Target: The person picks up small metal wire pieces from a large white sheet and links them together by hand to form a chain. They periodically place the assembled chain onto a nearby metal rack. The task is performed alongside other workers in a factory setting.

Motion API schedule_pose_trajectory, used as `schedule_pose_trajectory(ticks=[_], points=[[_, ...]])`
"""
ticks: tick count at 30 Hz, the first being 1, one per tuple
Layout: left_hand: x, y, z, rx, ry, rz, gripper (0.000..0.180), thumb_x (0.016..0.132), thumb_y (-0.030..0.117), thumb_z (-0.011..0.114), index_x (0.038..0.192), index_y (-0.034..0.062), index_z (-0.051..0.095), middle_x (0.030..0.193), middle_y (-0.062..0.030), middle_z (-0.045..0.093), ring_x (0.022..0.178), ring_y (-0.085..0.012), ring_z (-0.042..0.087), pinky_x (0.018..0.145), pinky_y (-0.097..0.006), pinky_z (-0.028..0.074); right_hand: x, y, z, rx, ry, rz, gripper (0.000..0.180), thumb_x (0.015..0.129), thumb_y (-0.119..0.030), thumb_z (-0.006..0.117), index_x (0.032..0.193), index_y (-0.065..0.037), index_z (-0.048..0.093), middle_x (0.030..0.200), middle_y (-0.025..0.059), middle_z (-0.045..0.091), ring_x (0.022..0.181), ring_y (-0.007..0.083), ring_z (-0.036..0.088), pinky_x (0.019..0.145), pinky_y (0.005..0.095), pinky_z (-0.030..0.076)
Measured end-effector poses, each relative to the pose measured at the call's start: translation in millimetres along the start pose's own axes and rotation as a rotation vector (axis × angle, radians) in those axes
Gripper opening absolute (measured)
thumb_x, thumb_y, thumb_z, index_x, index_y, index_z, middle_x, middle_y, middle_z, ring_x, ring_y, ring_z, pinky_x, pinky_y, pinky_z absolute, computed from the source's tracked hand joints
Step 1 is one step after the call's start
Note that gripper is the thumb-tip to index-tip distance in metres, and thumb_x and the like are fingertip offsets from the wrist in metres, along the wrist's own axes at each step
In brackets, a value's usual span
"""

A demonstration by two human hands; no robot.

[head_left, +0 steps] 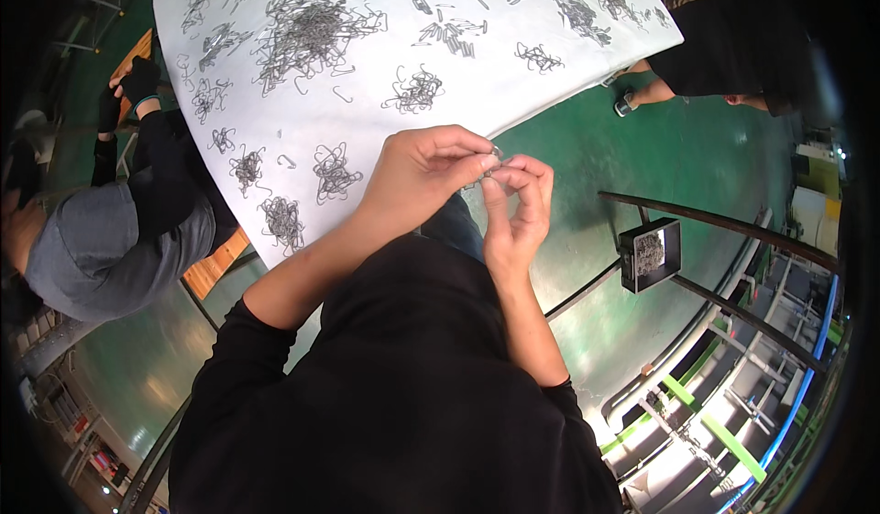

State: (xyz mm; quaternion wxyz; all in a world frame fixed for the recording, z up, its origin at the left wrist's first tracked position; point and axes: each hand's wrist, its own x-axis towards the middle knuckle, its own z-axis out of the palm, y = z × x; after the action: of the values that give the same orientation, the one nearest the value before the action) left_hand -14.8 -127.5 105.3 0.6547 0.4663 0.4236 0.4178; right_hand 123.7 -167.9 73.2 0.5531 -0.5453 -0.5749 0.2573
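Note:
My left hand [412, 173] is closed, thumb and fingers pinched on a small metal wire piece [496, 153] just past the table's near edge. My right hand [519, 210] meets it there, its thumb and fingertips also pinched on the small metal. Fingers cover most of the piece, so its full shape is hidden. On the white-covered table [367, 133] lie small heaps of bent wire hooks, with one heap [335, 173] close to my left wrist and another [417, 89] beyond my left hand. A large pile of wire hooks [316, 33] spreads farther back.
Narrow metal clips [449, 37] lie scattered at the far side. A person in a grey top with black gloves [140, 81] sits at the left; another in dark clothes [733, 46] is at the far right. A black box of small metal parts [674, 248] stands on a bar at right.

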Motion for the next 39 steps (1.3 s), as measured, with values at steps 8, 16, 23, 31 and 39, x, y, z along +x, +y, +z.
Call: schedule_pose_trajectory(ticks=[8,16,23,31,39], points=[[-16.9,-7.1,-11.5,0.312,0.101,0.323,0.014,0.083,0.002,0.065,0.097,0.0035,0.069,0.113,-0.0095,0.063,0.097,-0.0152,0.062,0.082,-0.028,0.05,-5.0,11.3,2.1,-0.006,-0.143,0.041,0.008,0.084,-0.008,0.067,0.089,-0.004,0.062,0.099,0.0089,0.053,0.089,0.0183,0.052,0.073,0.0288,0.042],[-36.6,-6.3,-22.2,0.309,0.172,0.361,0.013,0.079,0.003,0.071,0.091,0.0065,0.072,0.095,-0.0043,0.063,0.088,-0.016,0.059,0.074,-0.029,0.049,82.9,93.2,94.6,-0.105,-0.568,-0.092,0.007,0.083,-0.008,0.066,0.089,-0.004,0.065,0.084,0.0082,0.061,0.073,0.0219,0.059,0.066,0.0307,0.047],[-40.6,-10.0,-19.7,0.351,0.264,0.398,0.017,0.076,0.001,0.073,0.092,0.0081,0.072,0.092,-0.0033,0.063,0.085,-0.0183,0.059,0.073,-0.03,0.049,120.2,125.7,236.7,-0.525,-0.892,-0.464,0.008,0.081,-0.017,0.064,0.082,-0.009,0.065,0.089,0.0073,0.064,0.084,0.0233,0.063,0.072,0.0418,0.047],[-37.0,-8.1,-20.0,0.479,0.268,0.43,0.017,0.074,0.0,0.073,0.09,0.0056,0.072,0.088,-0.0085,0.064,0.08,-0.0237,0.061,0.071,-0.032,0.05,92.9,180.7,281.4,-0.643,-0.884,-0.342,0.021,0.077,-0.012,0.052,0.089,-0.001,0.064,0.092,0.0149,0.065,0.09,0.031,0.061,0.077,0.046,0.048],[-36.8,-8.5,-13.6,0.41,0.207,0.373,0.019,0.072,-0.007,0.069,0.089,0.0008,0.071,0.085,-0.0107,0.065,0.08,-0.0214,0.061,0.073,-0.03,0.049,129.7,149.2,185.8,0.432,-0.814,0.533,0.015,0.09,-0.016,0.061,0.089,0.0,0.062,0.077,0.0057,0.063,0.064,0.0148,0.058,0.057,0.03,0.046]])
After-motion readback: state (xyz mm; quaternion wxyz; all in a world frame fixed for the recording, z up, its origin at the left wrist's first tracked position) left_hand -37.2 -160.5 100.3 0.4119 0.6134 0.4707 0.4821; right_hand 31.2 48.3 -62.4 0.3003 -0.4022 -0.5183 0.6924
